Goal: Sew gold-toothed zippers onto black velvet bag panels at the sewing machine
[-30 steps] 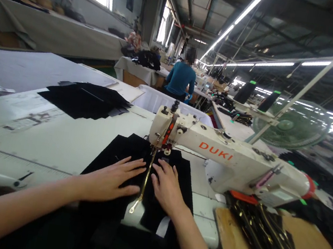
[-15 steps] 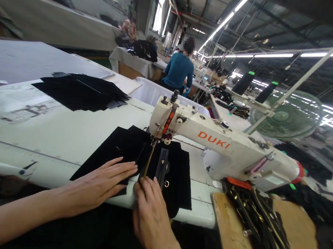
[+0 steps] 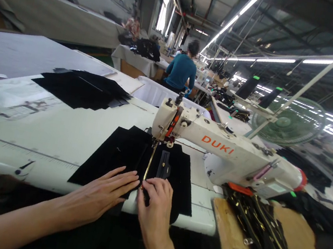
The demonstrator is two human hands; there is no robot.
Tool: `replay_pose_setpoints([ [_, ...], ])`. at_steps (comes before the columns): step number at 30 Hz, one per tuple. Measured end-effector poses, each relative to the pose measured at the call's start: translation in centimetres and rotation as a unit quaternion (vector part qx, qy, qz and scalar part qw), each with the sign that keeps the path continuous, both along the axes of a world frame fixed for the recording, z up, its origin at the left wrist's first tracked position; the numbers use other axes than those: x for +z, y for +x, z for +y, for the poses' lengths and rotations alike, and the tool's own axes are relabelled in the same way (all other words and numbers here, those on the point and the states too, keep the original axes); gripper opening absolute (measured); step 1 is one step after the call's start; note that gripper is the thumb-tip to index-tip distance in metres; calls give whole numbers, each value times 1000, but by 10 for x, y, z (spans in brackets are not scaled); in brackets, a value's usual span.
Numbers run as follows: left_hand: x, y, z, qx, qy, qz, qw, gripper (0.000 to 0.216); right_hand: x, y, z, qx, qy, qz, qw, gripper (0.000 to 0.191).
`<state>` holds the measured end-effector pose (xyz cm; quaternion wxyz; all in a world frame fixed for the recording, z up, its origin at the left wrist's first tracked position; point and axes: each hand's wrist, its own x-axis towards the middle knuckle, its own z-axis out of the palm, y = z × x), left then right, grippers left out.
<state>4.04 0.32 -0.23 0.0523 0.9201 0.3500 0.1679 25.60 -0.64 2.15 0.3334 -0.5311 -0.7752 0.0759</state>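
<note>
Black fabric (image 3: 118,150) lies flat under the head of a white sewing machine (image 3: 197,129). A zipper (image 3: 149,164) with gold teeth runs along it from the needle area towards me. My left hand (image 3: 106,193) rests palm down on the fabric's near left part, fingers stretched out beside the zipper. With thumb and fingers closed together, my right hand (image 3: 155,205) pinches the zipper's near end at the table edge; the fingertips partly hide it. Just beyond that hand, a dark strip with a small gold zipper pull (image 3: 163,164) sits on the fabric.
Stacked black fabric pieces (image 3: 83,89) lie on the left of the table (image 3: 56,141). Several gold-toothed zippers (image 3: 259,227) hang over a wooden board (image 3: 234,236) at right. Behind the machine are a white bin (image 3: 149,92), a fan (image 3: 287,120) and a person in blue (image 3: 181,72).
My right hand has shifted slightly, its fingers now more bunched at the zipper's end. My left hand stays flat on the fabric. The camera view has tilted a little.
</note>
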Motion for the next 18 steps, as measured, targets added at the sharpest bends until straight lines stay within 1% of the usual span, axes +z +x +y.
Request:
replay_pose_setpoints([
  [4,-3,0,0,-18,19,-5,1000,64,3,2,5,29,-3,12,1000,18],
  [7,-3,2,1,-19,16,-11,1000,61,7,4,10,50,-11,8,999,18],
  [11,8,2,2,-31,4,-21,999,61,8,7,15,55,-20,19,998,18],
  [15,21,-4,0,-34,25,-42,998,61,2,9,13,64,-6,38,997,18],
  [18,17,-12,0,-28,47,-46,997,70,-9,10,13,82,33,36,995,17],
])
